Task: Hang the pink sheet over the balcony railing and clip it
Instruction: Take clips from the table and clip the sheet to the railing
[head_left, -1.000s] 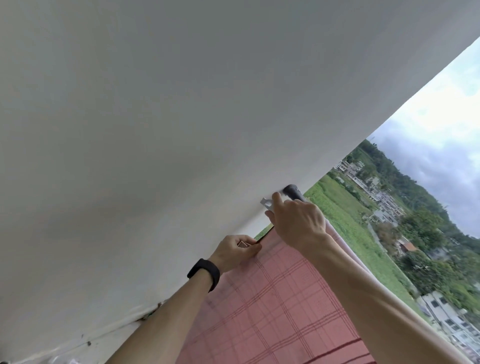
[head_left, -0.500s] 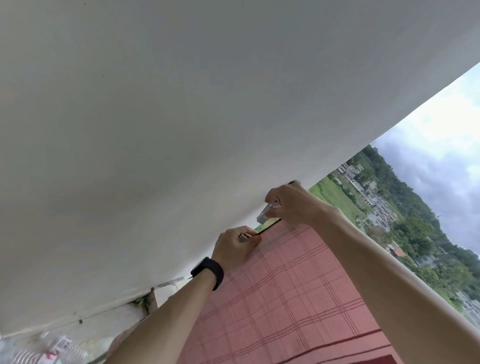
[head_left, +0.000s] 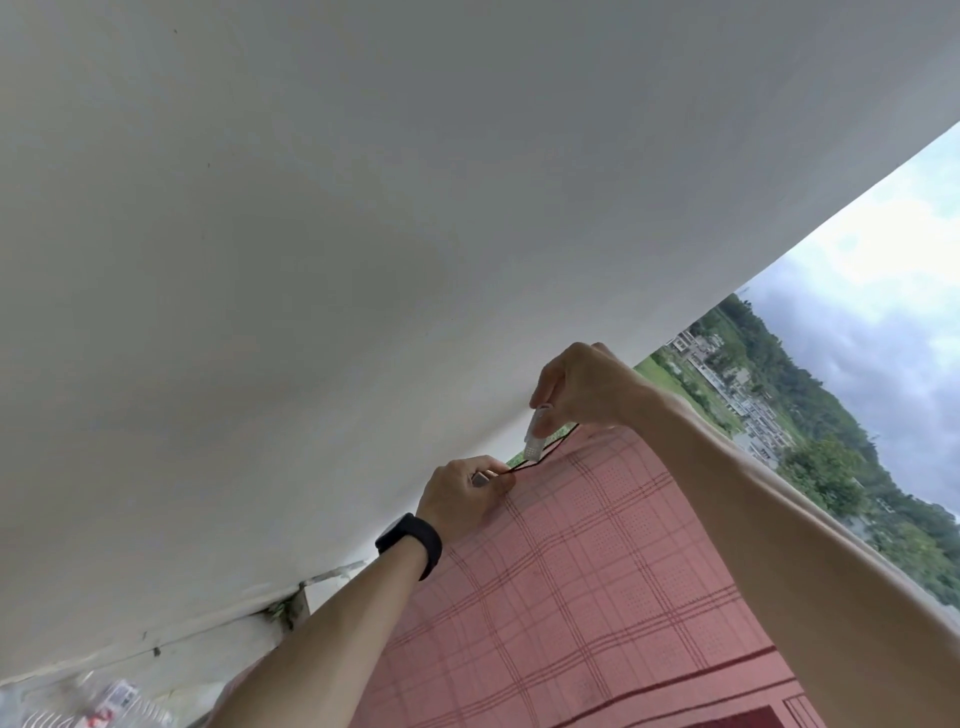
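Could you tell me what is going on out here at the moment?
A person is fastening a pink sheet that hangs in front of them, under a white overhang. The left hand, which wears a black wristband, pinches the sheet's top edge. The right hand holds a pale clip just above that edge, beside a thin dark cord. The clip does not look fastened yet, and the railing itself is hidden.
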